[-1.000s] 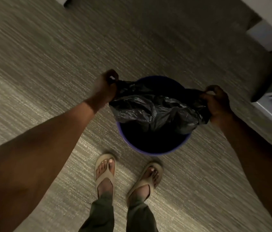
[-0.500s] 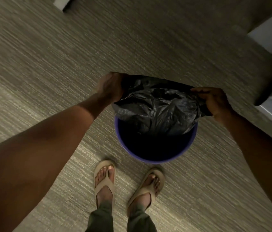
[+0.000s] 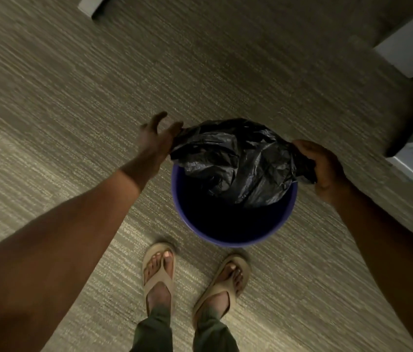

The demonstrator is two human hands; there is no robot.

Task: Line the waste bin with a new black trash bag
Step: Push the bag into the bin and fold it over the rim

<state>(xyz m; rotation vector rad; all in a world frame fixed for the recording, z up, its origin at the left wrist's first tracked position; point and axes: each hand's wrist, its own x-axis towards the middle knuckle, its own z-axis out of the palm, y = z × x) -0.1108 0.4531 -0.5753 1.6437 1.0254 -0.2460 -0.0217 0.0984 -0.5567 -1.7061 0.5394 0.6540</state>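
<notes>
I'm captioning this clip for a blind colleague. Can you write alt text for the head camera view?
Seen from above, a crumpled black plastic trash bag is stretched over a round purple waste bin on grey carpet: the right hand grips one edge, the left hand touches the other with fingers spread. Feet in tan flip-flops stand beside the bin.

No readable text, label, brand, number or sign appears anywhere in this view.

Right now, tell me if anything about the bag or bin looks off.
The black trash bag is bunched over the far half of the purple bin, its near rim uncovered. The right hand grips one edge; the left hand has its fingers spread at the other. Nothing spilled or torn.
</notes>
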